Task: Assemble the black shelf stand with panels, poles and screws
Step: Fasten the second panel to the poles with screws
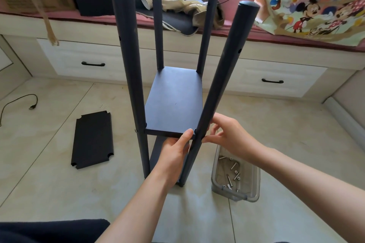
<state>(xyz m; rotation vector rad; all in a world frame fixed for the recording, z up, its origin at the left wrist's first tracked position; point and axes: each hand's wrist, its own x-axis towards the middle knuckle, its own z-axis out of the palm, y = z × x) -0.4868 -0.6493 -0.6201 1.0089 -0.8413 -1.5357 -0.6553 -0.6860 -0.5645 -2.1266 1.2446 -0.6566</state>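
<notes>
Stand: black shelf stand point(173, 102) upright on the floor point(59, 193), four poles rising around a mounted panel point(174, 104); a lower panel is mostly hidden behind the hands.
Left hand point(173, 154): under the panel's near edge, thumb on its top beside the near right pole point(217, 85); its fingers are hidden below the panel.
Right hand point(231, 136): fingertips pinched at that pole level with the panel; whether they hold a screw cannot be told.
Spare panel point(92, 140): flat on the floor, left of the stand.
Screws point(233, 173): loose in a clear tray point(254, 183) just right of the stand.
Cut off: dark clothing at the bottom edge.
</notes>
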